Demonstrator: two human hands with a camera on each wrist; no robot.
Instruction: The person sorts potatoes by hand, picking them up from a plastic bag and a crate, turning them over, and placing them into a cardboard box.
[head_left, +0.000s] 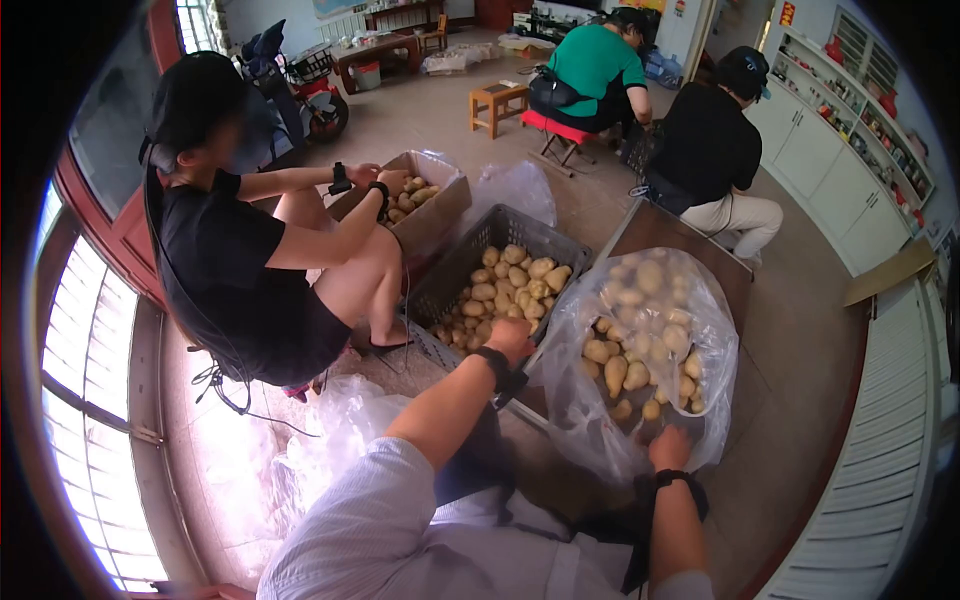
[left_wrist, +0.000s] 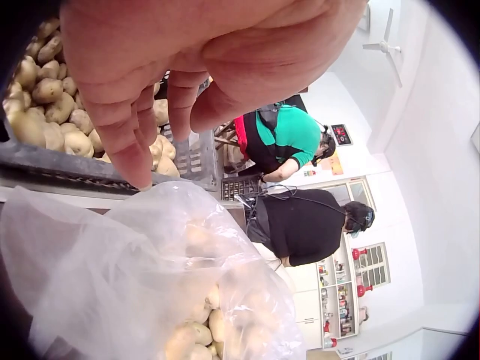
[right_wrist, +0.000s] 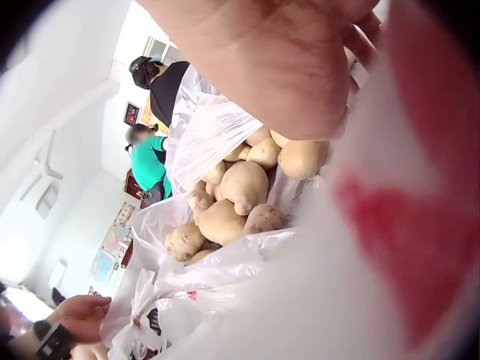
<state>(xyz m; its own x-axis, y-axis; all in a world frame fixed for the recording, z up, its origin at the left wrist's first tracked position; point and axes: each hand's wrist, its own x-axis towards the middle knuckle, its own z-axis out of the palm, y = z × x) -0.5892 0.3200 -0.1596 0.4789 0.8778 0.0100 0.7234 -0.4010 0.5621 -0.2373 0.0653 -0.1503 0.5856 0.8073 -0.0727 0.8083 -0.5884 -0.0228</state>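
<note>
In the head view, my left hand [head_left: 510, 340] is over the near rim of a dark plastic crate [head_left: 428, 275] of potatoes [head_left: 500, 285]. Its fingers [left_wrist: 124, 142] hang loosely bent in the left wrist view, holding nothing visible. Right of the crate, a clear plastic bag [head_left: 565, 375] contains more potatoes [head_left: 637, 375]. My right hand [head_left: 670, 445] is at the bag's near side, low beside the opening. In the right wrist view, the palm [right_wrist: 277, 75] is above potatoes [right_wrist: 244, 187]; plastic partly covers the fingers, and their grip is unclear.
At the left, a seated person [head_left: 225, 230] reaches into a cardboard box [head_left: 440, 210] of potatoes. Two people [head_left: 590, 75] sit farther back near a wooden stool [head_left: 497, 105]. Loose plastic [head_left: 350, 440] lies on the floor at left; white cabinets [head_left: 820, 150] line the right wall.
</note>
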